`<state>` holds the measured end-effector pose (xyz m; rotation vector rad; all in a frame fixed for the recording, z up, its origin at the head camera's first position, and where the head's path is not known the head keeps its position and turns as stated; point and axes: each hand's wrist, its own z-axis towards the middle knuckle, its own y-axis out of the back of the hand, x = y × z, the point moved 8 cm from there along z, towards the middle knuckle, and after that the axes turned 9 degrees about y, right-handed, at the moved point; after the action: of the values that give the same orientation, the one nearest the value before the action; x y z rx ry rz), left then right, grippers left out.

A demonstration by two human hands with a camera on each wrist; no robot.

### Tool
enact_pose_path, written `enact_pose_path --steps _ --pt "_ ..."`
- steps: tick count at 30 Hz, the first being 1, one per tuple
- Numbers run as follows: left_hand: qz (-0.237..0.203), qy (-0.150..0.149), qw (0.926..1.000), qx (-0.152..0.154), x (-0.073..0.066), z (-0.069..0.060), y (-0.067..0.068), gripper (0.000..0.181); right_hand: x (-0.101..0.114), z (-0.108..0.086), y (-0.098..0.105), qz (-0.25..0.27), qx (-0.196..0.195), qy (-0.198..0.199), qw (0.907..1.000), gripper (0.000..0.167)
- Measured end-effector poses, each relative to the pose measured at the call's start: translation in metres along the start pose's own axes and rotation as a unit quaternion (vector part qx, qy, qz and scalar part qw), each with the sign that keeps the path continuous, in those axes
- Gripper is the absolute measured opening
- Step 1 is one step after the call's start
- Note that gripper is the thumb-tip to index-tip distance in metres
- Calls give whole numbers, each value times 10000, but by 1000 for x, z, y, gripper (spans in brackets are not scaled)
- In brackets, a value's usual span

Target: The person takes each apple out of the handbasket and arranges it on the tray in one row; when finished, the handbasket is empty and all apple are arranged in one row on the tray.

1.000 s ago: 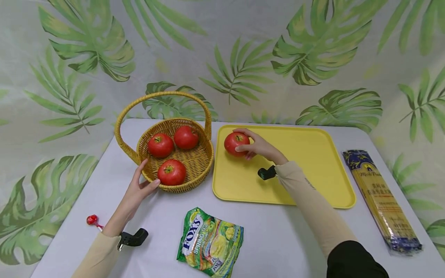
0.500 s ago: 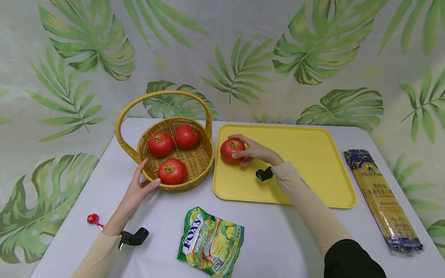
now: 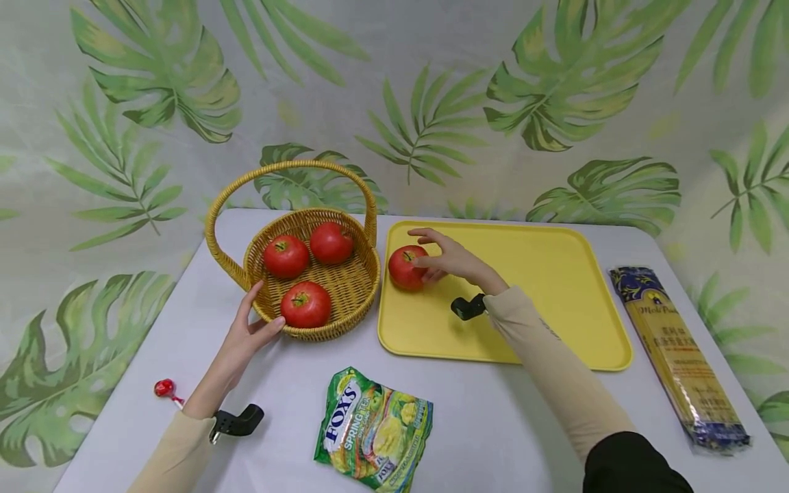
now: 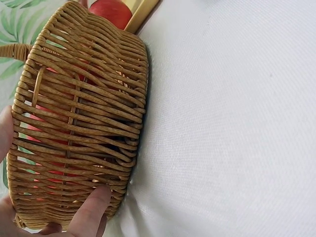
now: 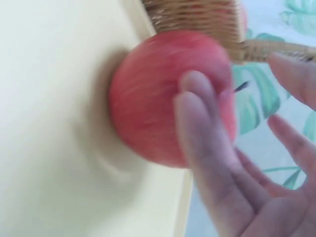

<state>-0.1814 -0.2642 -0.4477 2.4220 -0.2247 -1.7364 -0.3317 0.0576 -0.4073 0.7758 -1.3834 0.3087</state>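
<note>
On the left part of the yellow tray (image 3: 505, 329) sits a red apple (image 3: 403, 268), close to the tray's left edge. My right hand (image 3: 455, 261) is just right of it, fingers spread and loosely bent; in the right wrist view, fingertips (image 5: 195, 94) overlap the apple (image 5: 148, 98), and whether they touch is unclear. A wicker basket (image 3: 345, 311) with three red apples stands left of the tray. My left hand (image 3: 240, 346) rests spread against the basket's near left side, with a fingertip (image 4: 101, 197) on the woven wall (image 4: 84, 143) in the left wrist view.
A green Fox's candy bag (image 3: 376, 431) lies at the front middle. At the far left is a red lollipop (image 3: 164, 388), beside my left forearm. A long spaghetti pack (image 3: 678, 356) lies right of the tray. The basket's tall handle (image 3: 290, 166) arches over its back.
The apple on the tray has moved left and slightly nearer. My right hand moved with it, then its fingers opened and lifted away from the apple's top. The left hand has stayed in place.
</note>
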Motion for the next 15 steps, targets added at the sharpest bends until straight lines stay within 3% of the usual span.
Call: enact_pose_path --steps 4,8,15 --pt "20 7 10000 -7 0 0 0 83 16 -1 3 237 -304 414 9984 51" --pt "-9 5 10000 -19 1 0 0 83 32 2 -4 485 -353 758 9953 46" --pt "37 11 10000 -44 2 1 0 83 55 16 -43 603 233 1154 9912 46"
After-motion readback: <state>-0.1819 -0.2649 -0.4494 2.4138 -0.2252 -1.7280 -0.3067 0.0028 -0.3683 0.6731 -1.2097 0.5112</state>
